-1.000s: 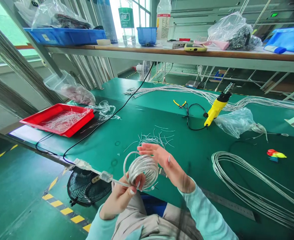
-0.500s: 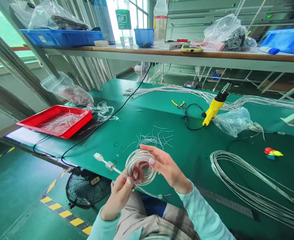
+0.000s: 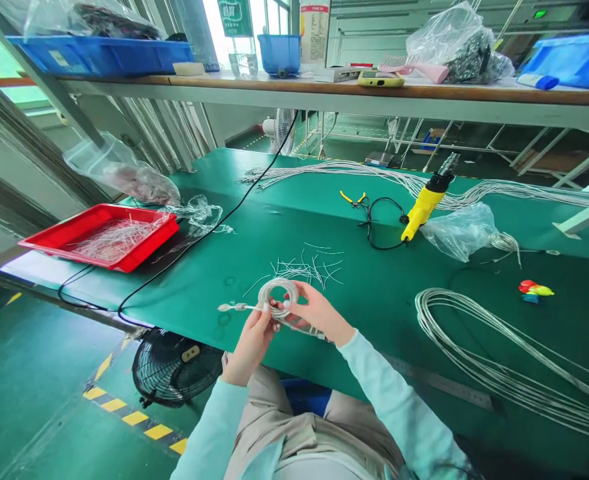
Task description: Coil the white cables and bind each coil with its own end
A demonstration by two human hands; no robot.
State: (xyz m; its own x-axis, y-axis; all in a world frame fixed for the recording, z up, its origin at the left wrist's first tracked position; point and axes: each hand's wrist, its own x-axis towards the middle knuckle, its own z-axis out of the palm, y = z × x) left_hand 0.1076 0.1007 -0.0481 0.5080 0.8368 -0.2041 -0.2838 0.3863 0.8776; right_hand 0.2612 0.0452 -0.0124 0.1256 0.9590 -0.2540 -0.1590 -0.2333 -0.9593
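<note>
A coiled clear-jacketed cable (image 3: 278, 283) is held up between both hands over the near edge of the green table. My left hand (image 3: 254, 333) pinches the coil's lower left, where one cable end with a pale connector (image 3: 229, 307) sticks out to the left. My right hand (image 3: 321, 313) is closed round the coil's right side. The other cable end trails under the right hand toward the wrist, partly hidden. Just beyond the coil, a loose pile of thin white wire pieces (image 3: 307, 270) lies on the table.
On the left stands a red tray (image 3: 129, 263) of thin clear strips. A yellow heat gun (image 3: 424, 207), yellow-handled cutters (image 3: 353, 200) and a plastic bag (image 3: 461, 233) lie farther back. A long cable bundle (image 3: 439, 333) and a steel ruler (image 3: 454, 387) are on the right; a floor fan (image 3: 174, 367) stands below left.
Both hands have moved the coil away from my body, toward the wire pieces. The coil has turned to show its round opening, and the connector end now points level to the left.
</note>
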